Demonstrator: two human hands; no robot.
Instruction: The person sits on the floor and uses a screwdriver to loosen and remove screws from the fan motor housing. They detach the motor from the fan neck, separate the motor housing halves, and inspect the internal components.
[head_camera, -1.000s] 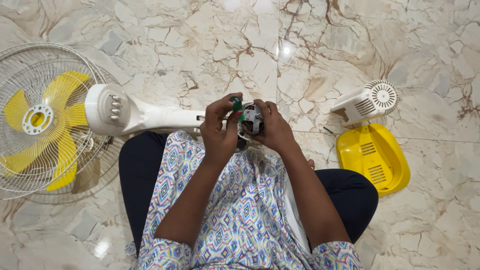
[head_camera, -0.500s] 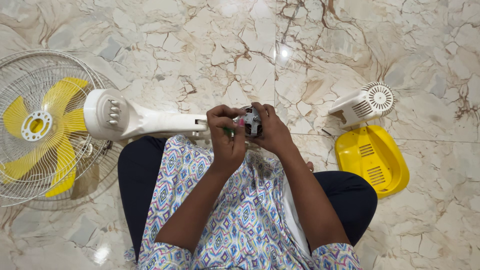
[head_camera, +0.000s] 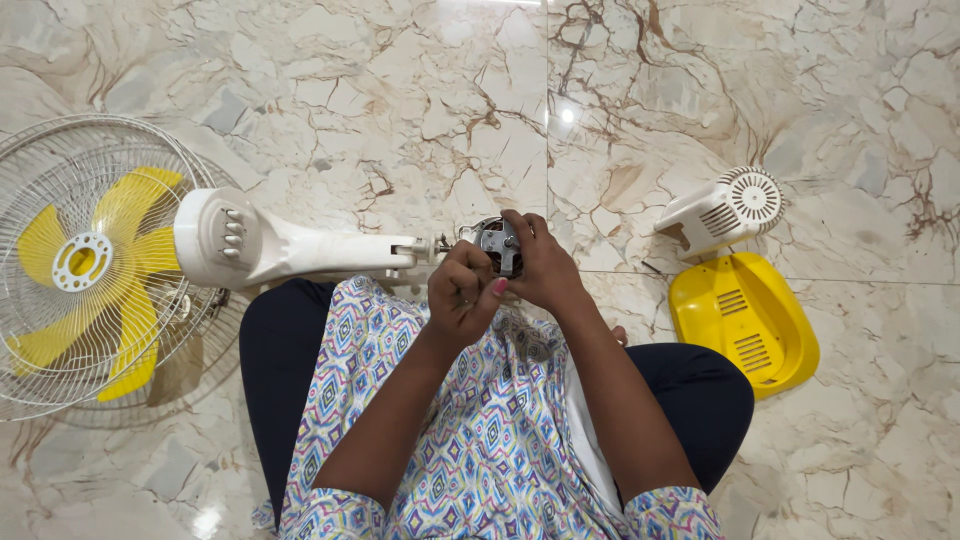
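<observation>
A small grey metal fan motor (head_camera: 497, 243) sits at the end of a white fan neck (head_camera: 285, 248) lying across my lap. My right hand (head_camera: 545, 270) wraps the motor from the right side. My left hand (head_camera: 462, 293) is closed just below and left of the motor, fingers curled against it; what it pinches is hidden. Both hands touch the motor. My patterned sleeves and dark trousers fill the lower middle of the view.
A wire fan guard with yellow blades (head_camera: 85, 270) lies on the marble floor at left. A white vented motor cover (head_camera: 722, 208) and a yellow plastic cover (head_camera: 744, 319) lie at right, beside my knee.
A green-handled tool seen between my fingers a second ago is no longer visible. My left hand has dropped slightly and closed under the motor. The view has shifted a little.
</observation>
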